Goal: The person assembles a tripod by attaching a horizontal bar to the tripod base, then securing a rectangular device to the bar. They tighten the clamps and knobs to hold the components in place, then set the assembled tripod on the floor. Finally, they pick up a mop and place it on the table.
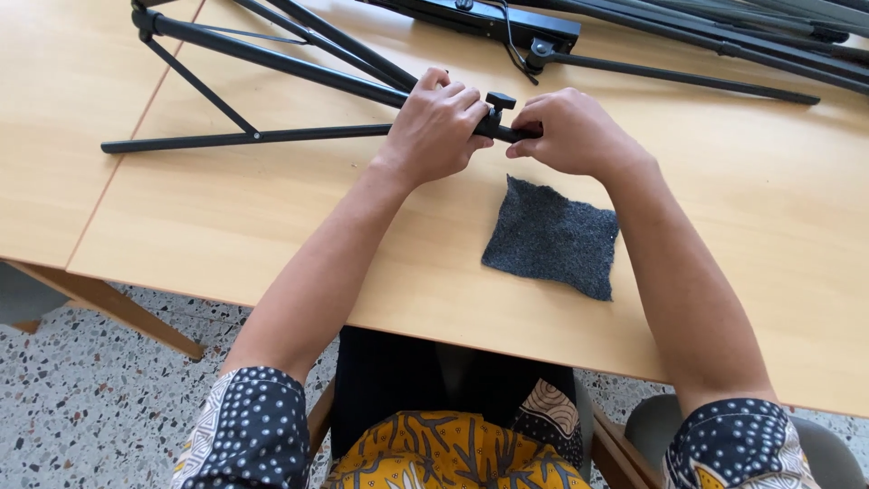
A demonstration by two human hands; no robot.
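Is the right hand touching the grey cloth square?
Apart. Head view shows bare table between the right hand and the grey cloth square; the hand grips the black stand tube.

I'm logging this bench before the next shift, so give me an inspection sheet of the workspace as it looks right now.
Surface: pale wooden table, a second one butted against its left side.
Job's things: black folding stand lying flat, legs spread; small clamp knob between the hands.
Clutter: dark grey cloth square lying flat near the table edge; more black folded stands along the far edge.
Grippers: left hand wrapped around the stand's tube; right hand with fingers pinching the tube end.
Cables: nothing seen.
Surroundings: speckled floor; grey chair at lower right.
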